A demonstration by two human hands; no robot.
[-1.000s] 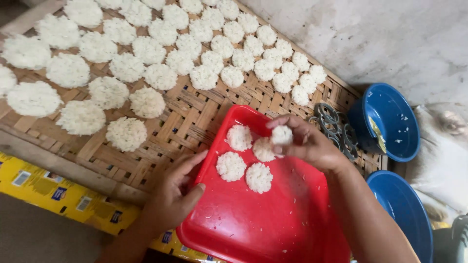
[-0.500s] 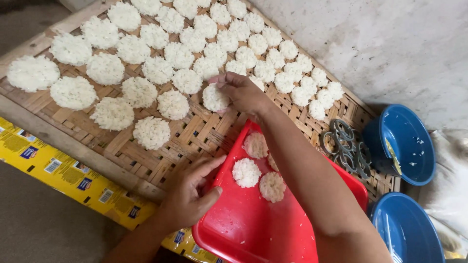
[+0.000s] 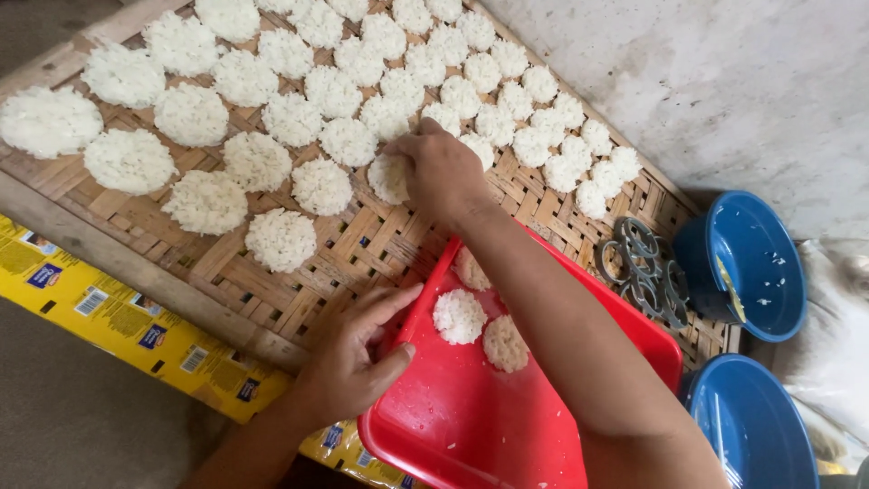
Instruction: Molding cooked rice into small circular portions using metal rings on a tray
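While my right hand (image 3: 442, 172) reaches out over the woven bamboo tray (image 3: 380, 244), its fingers are curled down together onto a round rice cake (image 3: 389, 178), which lies flat at the near end of the rows of rice cakes (image 3: 299, 100). That cake sits just under my fingertips, toward the left of my knuckles, touching them; whether I'm pinching it or only pressing it I cannot tell, since my hand covers its right edge. It's a flat disc, so no long axis and no way it points. My left hand (image 3: 358, 358) is well back, thumb and fingers clamped on the rim of the red plastic tray (image 3: 471, 435), tilting it. Three more cakes (image 3: 459, 316) lie in there, under my right forearm, nearer the left hand than the right.
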